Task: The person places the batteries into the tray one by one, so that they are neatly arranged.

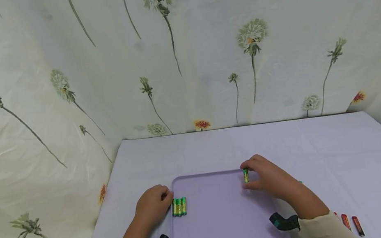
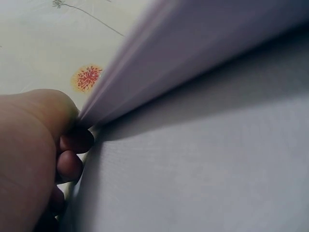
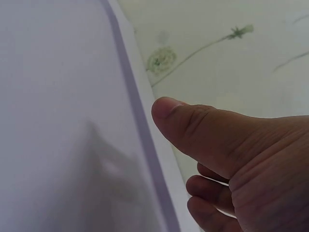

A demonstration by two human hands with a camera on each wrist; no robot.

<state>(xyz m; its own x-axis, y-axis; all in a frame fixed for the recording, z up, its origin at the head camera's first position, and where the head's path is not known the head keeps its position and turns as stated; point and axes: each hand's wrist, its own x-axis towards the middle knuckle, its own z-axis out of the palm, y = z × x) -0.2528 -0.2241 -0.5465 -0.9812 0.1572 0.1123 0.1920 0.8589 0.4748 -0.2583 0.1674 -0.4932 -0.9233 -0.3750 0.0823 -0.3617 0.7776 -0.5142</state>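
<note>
My right hand (image 1: 268, 177) pinches a green battery (image 1: 246, 175) upright between thumb and fingers, over the right part of a lilac tray (image 1: 224, 213). In the right wrist view the thumb (image 3: 178, 121) shows beside the tray's edge (image 3: 140, 116), and the battery is hidden. Near the tray's left edge, several green batteries (image 1: 179, 207) lie side by side on it. My left hand (image 1: 154, 203) holds the tray's left rim, its fingers curled. In the left wrist view, the thumb (image 2: 53, 111) meets the tray's rim (image 2: 96, 106), with the curled fingertips (image 2: 70, 164) below it.
Red batteries (image 1: 358, 226) lie on the white-covered table (image 1: 361, 158) at the right front, partly hidden by the right sleeve (image 1: 324, 233). A bit of green (image 1: 300, 181) shows behind the right forearm. Flower-patterned cloth (image 1: 202, 50) hangs behind the table and at its left.
</note>
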